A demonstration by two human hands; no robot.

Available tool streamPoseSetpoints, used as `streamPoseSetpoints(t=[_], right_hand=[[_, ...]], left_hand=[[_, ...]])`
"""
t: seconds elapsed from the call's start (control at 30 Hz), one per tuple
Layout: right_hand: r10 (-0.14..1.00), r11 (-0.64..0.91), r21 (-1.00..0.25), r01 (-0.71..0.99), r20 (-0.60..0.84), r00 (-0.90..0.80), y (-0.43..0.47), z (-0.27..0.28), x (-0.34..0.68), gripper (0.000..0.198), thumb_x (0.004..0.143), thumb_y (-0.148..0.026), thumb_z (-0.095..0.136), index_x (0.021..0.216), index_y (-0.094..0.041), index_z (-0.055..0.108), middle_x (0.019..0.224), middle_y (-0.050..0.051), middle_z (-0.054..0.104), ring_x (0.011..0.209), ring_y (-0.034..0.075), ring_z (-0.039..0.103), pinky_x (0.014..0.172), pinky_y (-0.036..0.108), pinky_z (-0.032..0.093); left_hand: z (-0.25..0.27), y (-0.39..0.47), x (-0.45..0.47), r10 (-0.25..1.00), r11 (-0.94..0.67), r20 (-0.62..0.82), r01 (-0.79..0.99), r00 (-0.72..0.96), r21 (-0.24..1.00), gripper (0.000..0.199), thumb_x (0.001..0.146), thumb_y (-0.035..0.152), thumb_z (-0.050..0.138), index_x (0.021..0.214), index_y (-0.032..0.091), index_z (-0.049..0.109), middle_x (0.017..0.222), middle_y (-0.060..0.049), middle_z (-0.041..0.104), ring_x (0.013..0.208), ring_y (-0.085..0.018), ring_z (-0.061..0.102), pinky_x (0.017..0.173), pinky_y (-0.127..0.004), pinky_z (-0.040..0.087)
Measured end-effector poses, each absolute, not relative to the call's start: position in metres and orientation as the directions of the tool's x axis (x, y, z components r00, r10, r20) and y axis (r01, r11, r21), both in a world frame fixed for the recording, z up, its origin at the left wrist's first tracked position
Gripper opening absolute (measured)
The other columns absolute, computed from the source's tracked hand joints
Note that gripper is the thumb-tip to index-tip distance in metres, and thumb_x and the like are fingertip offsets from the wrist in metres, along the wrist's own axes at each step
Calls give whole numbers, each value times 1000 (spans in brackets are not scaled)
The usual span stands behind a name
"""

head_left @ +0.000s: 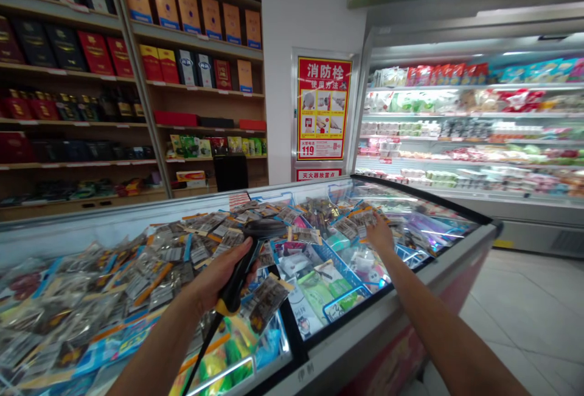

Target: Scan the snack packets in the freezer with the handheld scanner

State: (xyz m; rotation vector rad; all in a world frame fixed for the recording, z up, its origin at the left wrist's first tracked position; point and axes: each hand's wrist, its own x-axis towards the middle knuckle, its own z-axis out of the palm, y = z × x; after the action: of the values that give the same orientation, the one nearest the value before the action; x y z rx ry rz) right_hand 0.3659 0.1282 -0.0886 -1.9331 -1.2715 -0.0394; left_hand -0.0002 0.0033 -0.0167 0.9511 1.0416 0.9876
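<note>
My left hand (221, 277) is wrapped round the handle of a black barcode scanner (249, 256) with a yellow-tipped base, its cord running down to the bottom edge. The scanner's head is over many clear food packets (173, 256) with white labels, spread across the top of a chest freezer (310, 353). One dark packet (268, 298) lies just right of the scanner's handle. Farther right, my right hand (382, 235) reaches out, its fingers closed at the edge of a labelled food packet (364, 216); the fingertips are partly hidden.
Through the freezer's glass show blue wire baskets (342, 265) and green bags (322, 286). Behind stand shelves (201, 40) of boxed goods and a wall with a red fire-hydrant sign (323, 109). A lit refrigerated display (456, 116) is at right, above a tiled floor (524, 305).
</note>
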Motion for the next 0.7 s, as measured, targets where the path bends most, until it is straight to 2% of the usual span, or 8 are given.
streamPoseSetpoints(t=[0.1,0.2,0.3,0.43,0.57,0.7], right_hand=[[706,-302,-602,740,380,598,126,-90,376,52,76,-24,38,127,-17,41,95,16,61,88,31,57,76,49,38],[695,-331,-549,767,408,592,125,-92,383,44,77,-24,37,117,-18,53,96,18,61,93,36,54,76,56,34],[703,-336,-500,798,431,566,122,-94,388,37,76,-22,37,104,-19,62,98,17,60,97,37,51,75,58,32],[674,-354,-489,797,457,580,117,-91,386,36,76,-21,39,104,-18,62,106,17,57,100,37,48,76,57,32],[685,-233,-471,851,542,487,114,-81,358,36,78,-23,39,107,-18,59,113,13,54,107,32,44,84,51,32],[846,31,-413,910,496,196,117,-75,299,33,79,-28,42,107,-19,58,112,9,57,106,25,48,89,40,34]], left_hand=[[-18,4,-1,949,263,-227,-154,218,952,35,71,48,54,66,13,55,57,-2,57,42,-7,49,38,-17,40],[-19,5,-3,948,257,-222,-139,227,956,36,70,49,56,67,13,56,58,-2,58,43,-7,49,39,-17,40],[-20,6,-4,948,269,-236,-141,214,953,35,70,49,56,70,14,56,59,-2,59,43,-7,50,40,-17,40],[-19,6,-5,949,280,-249,-157,192,947,32,71,47,56,74,15,56,59,-2,59,43,-8,50,39,-18,41],[-19,6,-5,957,263,-240,-134,164,955,32,70,46,58,75,15,56,58,-1,58,43,-8,50,39,-18,41],[-19,6,-6,962,239,-221,-103,160,965,33,69,47,58,71,15,56,56,-1,58,42,-7,50,39,-17,41]])
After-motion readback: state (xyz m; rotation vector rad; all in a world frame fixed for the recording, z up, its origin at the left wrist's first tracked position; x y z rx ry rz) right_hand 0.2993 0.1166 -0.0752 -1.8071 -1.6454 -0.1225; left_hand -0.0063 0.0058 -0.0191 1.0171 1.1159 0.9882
